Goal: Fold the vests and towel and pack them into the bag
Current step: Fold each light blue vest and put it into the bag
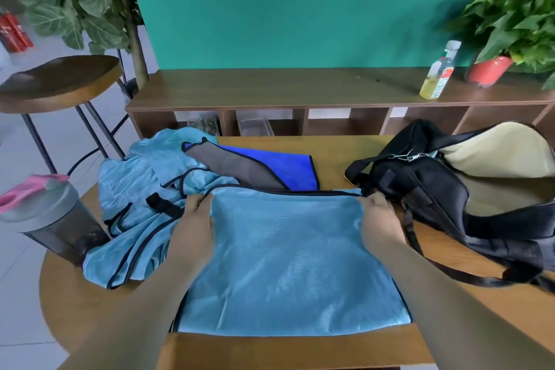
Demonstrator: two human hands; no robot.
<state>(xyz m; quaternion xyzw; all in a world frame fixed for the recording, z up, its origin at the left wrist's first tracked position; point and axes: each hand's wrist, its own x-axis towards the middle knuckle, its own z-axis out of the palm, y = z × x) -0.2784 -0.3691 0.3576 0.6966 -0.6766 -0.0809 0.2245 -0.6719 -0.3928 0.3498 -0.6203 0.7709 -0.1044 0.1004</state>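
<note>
A light blue mesh vest [288,264] with black trim lies flat and folded on the table in front of me. My left hand [195,219] pinches its far left corner, and my right hand [380,219] pinches its far right corner. More light blue vest fabric [141,204] is heaped to the left. Behind it lies a bright blue and grey towel [282,167]. An open black bag [444,189] with a cream lining sits at the right, its strap trailing toward me.
A grey shaker bottle [57,219] with a pink lid stands at the table's left edge. A wooden shelf [300,90] behind holds an oil bottle [438,72] and a potted plant [510,39]. A stool [60,81] stands far left.
</note>
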